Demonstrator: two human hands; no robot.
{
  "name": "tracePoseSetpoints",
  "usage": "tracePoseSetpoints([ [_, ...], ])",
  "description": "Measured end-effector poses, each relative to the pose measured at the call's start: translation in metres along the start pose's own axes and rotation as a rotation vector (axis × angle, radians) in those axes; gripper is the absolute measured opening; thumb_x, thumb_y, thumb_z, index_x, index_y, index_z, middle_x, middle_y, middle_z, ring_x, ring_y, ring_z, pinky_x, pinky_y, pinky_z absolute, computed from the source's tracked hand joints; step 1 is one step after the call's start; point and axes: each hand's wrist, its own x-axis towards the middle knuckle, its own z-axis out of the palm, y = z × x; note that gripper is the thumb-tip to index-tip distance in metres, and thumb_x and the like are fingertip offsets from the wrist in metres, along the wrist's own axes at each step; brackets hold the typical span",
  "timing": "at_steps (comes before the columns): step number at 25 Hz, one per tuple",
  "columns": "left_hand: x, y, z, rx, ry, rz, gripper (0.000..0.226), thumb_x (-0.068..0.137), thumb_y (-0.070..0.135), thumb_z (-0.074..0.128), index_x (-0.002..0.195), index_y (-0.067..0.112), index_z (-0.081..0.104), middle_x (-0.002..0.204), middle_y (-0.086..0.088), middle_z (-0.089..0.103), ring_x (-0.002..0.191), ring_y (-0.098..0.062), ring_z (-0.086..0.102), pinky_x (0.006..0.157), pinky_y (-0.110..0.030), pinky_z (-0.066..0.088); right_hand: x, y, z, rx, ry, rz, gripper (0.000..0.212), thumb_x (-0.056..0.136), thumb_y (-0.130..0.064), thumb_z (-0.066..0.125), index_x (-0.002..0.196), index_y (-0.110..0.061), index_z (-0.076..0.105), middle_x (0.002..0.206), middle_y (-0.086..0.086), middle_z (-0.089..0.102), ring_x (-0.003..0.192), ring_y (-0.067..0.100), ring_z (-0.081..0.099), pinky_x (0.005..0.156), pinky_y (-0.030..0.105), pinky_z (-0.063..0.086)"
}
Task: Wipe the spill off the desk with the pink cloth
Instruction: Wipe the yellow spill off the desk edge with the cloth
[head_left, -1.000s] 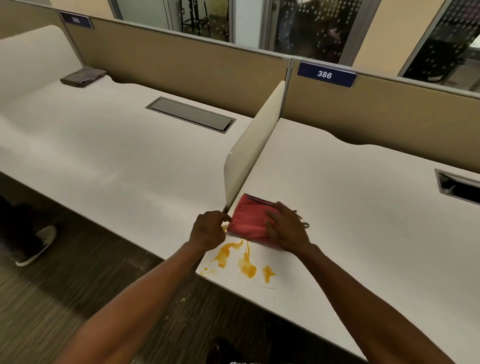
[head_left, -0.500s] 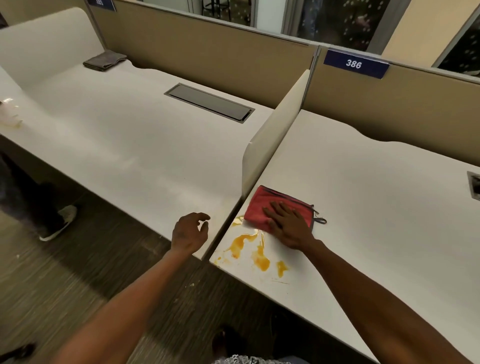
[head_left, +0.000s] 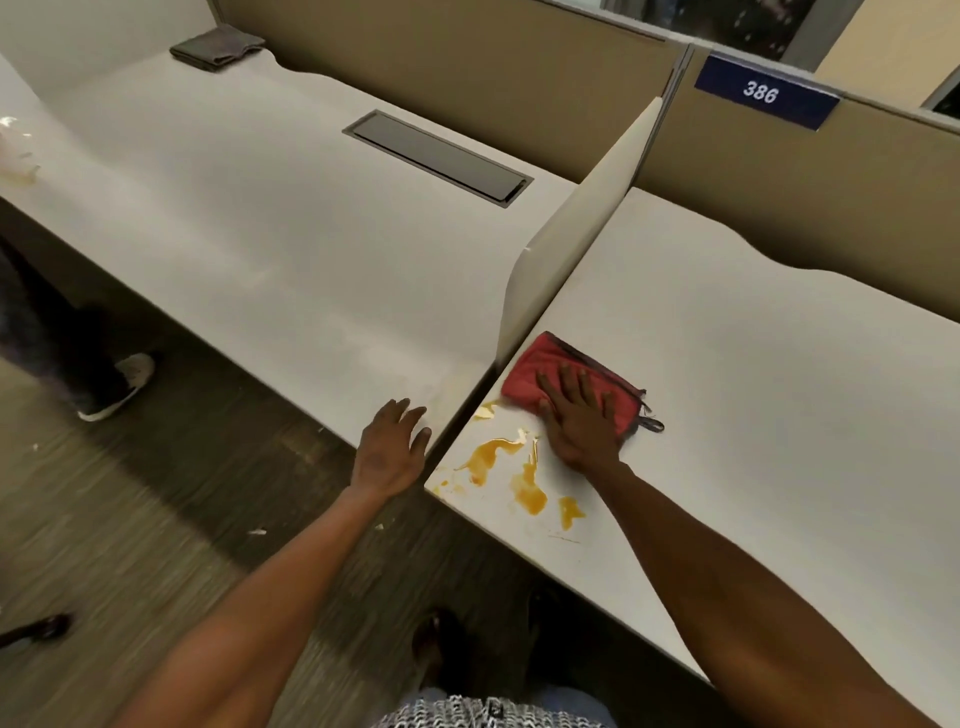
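Observation:
A folded pink cloth (head_left: 535, 371) lies on the right desk (head_left: 753, 415), close to the foot of the white divider. My right hand (head_left: 579, 415) presses flat on the cloth, fingers spread over it. An orange spill (head_left: 519, 467) spreads in several blotches along the desk's front corner, just in front of the cloth and touching its near edge. My left hand (head_left: 392, 449) rests open with fingers apart at the front edge of the left desk (head_left: 234, 218), beside the gap between the desks, holding nothing.
A white divider panel (head_left: 571, 244) stands between the two desks. A grey cable hatch (head_left: 439, 156) sits in the left desk and a folded grey cloth (head_left: 215, 48) lies at its far corner. Another person's leg and shoe (head_left: 111, 384) stand left of it.
My left hand let go of the cloth, drew back to the left and opened at the left desk's edge. My right hand stayed flat on the cloth.

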Motion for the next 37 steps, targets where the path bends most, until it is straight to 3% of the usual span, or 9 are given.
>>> tracePoseSetpoints([
  [5,0.002,-0.004,0.01,0.072,-0.014,0.066,0.055,0.104,0.035,0.046,0.155,0.016,0.037,0.165,-0.013,0.024,0.155,-0.03,0.015,0.123,-0.047,0.02,-0.036,0.033,0.015,-0.12,-0.025,-0.242,0.059,0.106,-0.059,0.023,0.161,-0.046,0.009,0.173,-0.011,-0.002,0.161,0.022,-0.004,0.128,0.056,0.003],
  [9,0.007,-0.016,0.012,0.112,-0.026,0.07,0.058,0.104,0.039,0.043,0.157,0.016,0.032,0.166,-0.014,0.022,0.155,-0.03,0.014,0.124,-0.047,0.019,-0.024,0.047,-0.001,-0.247,0.014,-0.135,0.079,0.09,-0.084,0.021,0.16,-0.051,0.001,0.174,-0.009,0.0,0.16,0.021,0.002,0.125,0.061,0.013],
  [17,0.007,-0.024,0.018,0.158,-0.039,0.044,0.06,0.103,0.047,0.04,0.157,0.02,0.032,0.165,-0.015,0.023,0.153,-0.033,0.016,0.123,-0.048,0.018,0.005,0.0,0.016,-0.086,0.074,0.018,0.057,0.108,-0.054,0.022,0.163,-0.042,0.011,0.174,-0.004,0.005,0.161,0.026,-0.002,0.126,0.062,0.0],
  [20,0.009,-0.018,0.017,0.155,-0.032,0.027,0.061,0.104,0.046,0.038,0.159,0.021,0.027,0.166,-0.015,0.02,0.153,-0.034,0.015,0.123,-0.05,0.018,-0.011,-0.014,0.03,-0.077,0.05,-0.142,0.054,0.108,-0.056,0.023,0.161,-0.046,0.019,0.173,-0.011,0.008,0.161,0.02,-0.001,0.125,0.056,-0.002],
  [23,0.009,-0.014,0.02,0.13,-0.053,0.096,0.063,0.105,0.044,0.037,0.161,0.02,0.017,0.169,-0.01,0.007,0.156,-0.029,0.003,0.125,-0.049,0.013,-0.031,0.011,0.023,-0.091,-0.001,-0.334,0.057,0.101,-0.068,0.009,0.156,-0.056,0.018,0.17,-0.019,0.01,0.16,0.014,0.004,0.125,0.047,0.001],
  [26,0.006,-0.032,0.018,0.156,-0.09,0.128,0.064,0.106,0.044,0.032,0.161,0.02,0.01,0.17,-0.007,-0.001,0.156,-0.025,-0.006,0.127,-0.044,0.004,-0.013,0.011,0.014,-0.056,0.071,-0.215,0.058,0.1,-0.064,0.013,0.155,-0.049,0.02,0.17,-0.013,0.019,0.16,0.018,0.014,0.125,0.046,0.005],
  [29,0.005,-0.039,0.019,0.234,-0.138,0.138,0.064,0.107,0.045,0.026,0.162,0.02,0.004,0.169,-0.01,-0.008,0.156,-0.028,-0.01,0.127,-0.042,-0.002,0.004,-0.021,0.02,0.006,0.15,-0.075,0.053,0.108,-0.048,0.03,0.159,-0.033,0.031,0.17,-0.003,0.024,0.159,0.026,0.015,0.126,0.051,0.005],
  [34,0.005,-0.039,0.022,0.266,-0.168,0.137,0.064,0.107,0.046,0.021,0.161,0.022,-0.005,0.167,-0.01,-0.016,0.154,-0.028,-0.017,0.126,-0.043,-0.005,-0.021,-0.032,0.036,0.016,0.012,-0.339,0.052,0.106,-0.053,0.023,0.157,-0.045,0.03,0.167,-0.021,0.018,0.159,0.012,0.009,0.126,0.043,0.001],
  [37,0.006,-0.041,0.018,0.224,-0.163,0.139,0.066,0.106,0.044,0.025,0.161,0.024,-0.006,0.168,-0.008,-0.012,0.155,-0.027,-0.013,0.127,-0.043,-0.003,-0.024,0.0,0.021,0.028,0.088,-0.349,0.05,0.105,-0.047,0.031,0.152,-0.037,0.046,0.163,-0.012,0.037,0.156,0.017,0.026,0.124,0.046,0.016],
])
